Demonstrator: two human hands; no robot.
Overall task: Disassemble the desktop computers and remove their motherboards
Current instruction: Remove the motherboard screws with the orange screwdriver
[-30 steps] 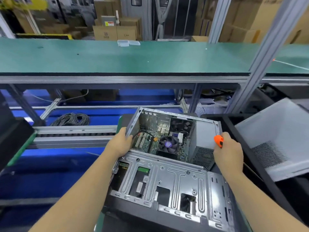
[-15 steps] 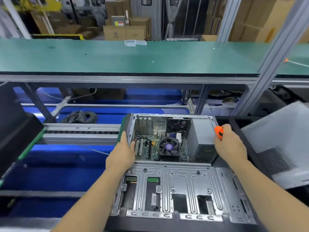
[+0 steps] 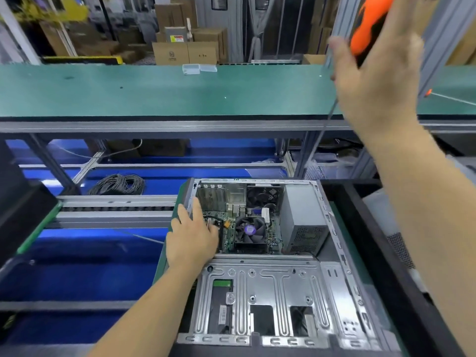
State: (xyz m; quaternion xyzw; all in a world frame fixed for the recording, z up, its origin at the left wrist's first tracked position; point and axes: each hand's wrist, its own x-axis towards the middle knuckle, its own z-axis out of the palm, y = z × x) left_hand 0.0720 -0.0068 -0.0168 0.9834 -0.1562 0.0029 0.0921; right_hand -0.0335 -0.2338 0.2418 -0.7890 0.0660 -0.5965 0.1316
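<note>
An opened desktop computer case [image 3: 280, 292] lies on its side in front of me. Inside sits the green motherboard [image 3: 229, 240] with a black CPU fan [image 3: 249, 231] and a grey power supply [image 3: 301, 220] to its right. My left hand [image 3: 193, 235] rests on the case's left edge, fingers reaching in over the motherboard. High at the upper right, my right hand [image 3: 376, 81] holds an orange-handled screwdriver [image 3: 368, 27], whose thin shaft points down.
A green conveyor belt [image 3: 154, 91] runs across behind the case. A coil of black cable [image 3: 118, 184] lies on the blue lower shelf. A white side panel [image 3: 396, 240] lies at right in a black tray. Cardboard boxes [image 3: 185, 51] stand at the back.
My right hand left the case's right edge and rose high with the screwdriver. My left hand slid from the case edge inward over the motherboard. The case now lies square to me.
</note>
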